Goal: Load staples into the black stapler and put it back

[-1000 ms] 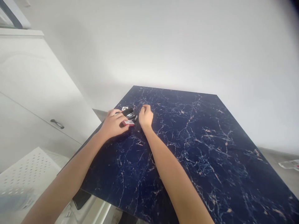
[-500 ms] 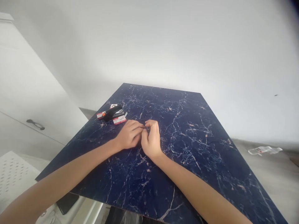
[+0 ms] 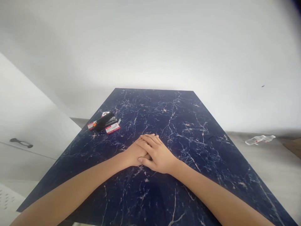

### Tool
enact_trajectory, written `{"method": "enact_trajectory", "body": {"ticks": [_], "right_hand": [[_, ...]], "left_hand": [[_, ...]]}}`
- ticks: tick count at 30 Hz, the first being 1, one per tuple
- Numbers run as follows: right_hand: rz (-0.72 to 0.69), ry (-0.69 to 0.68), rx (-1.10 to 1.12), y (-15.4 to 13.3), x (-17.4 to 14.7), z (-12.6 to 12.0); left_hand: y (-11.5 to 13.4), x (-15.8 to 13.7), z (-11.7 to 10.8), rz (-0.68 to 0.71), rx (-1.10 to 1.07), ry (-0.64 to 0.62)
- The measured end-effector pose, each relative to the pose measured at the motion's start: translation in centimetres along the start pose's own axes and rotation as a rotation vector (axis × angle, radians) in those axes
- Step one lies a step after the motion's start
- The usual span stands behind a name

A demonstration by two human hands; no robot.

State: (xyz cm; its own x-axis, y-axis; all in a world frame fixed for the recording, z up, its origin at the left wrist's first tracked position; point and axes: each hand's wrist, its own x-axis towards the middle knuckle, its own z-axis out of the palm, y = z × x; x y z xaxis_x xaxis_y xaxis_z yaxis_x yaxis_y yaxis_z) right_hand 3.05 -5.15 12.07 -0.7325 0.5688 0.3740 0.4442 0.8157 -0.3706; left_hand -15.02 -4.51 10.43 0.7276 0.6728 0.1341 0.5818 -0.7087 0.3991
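My right hand [image 3: 158, 154] rests across the top of my left hand [image 3: 133, 153], its fingers stretched over the left one's. Both lie near the middle of a dark blue marbled table [image 3: 150, 197]. Most of the left fingers are covered; what seem to be their tips show past the right hand's far side. No object is visible in either hand. To the left and farther back lies a black item with an orange part [image 3: 105, 121], too small to name surely. It sits on or against small red and white boxes [image 3: 112, 128].
A white wall [image 3: 152, 47] rises behind the table. At left is a white cabinet front with a dark handle [image 3: 21, 143]. On the floor to the right lies a clear plastic bottle or wrapper [image 3: 258, 139]. A white perforated surface [image 3: 6, 199] shows at lower left.
Before, my hands met at the fingertips with curled fingers around something small or nothing, unclear. Now the right hand lies over the left, nearer to me. The view has shifted somewhat.
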Motion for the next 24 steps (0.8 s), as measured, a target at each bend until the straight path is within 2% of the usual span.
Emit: {"method": "enact_trajectory", "body": {"ticks": [10,17,24], "right_hand": [[-0.004,0.017,0.002,-0.16,-0.08,0.11],[0.0,0.008,0.008,-0.13,-0.11,0.14],[-0.013,0.014,0.004,-0.09,-0.12,0.15]], "left_hand": [[-0.41,-0.21,0.81,0.009,0.017,-0.02],[-0.12,-0.12,0.67,0.006,-0.018,0.01],[-0.04,-0.09,0.49,-0.017,-0.018,-0.013]]}}
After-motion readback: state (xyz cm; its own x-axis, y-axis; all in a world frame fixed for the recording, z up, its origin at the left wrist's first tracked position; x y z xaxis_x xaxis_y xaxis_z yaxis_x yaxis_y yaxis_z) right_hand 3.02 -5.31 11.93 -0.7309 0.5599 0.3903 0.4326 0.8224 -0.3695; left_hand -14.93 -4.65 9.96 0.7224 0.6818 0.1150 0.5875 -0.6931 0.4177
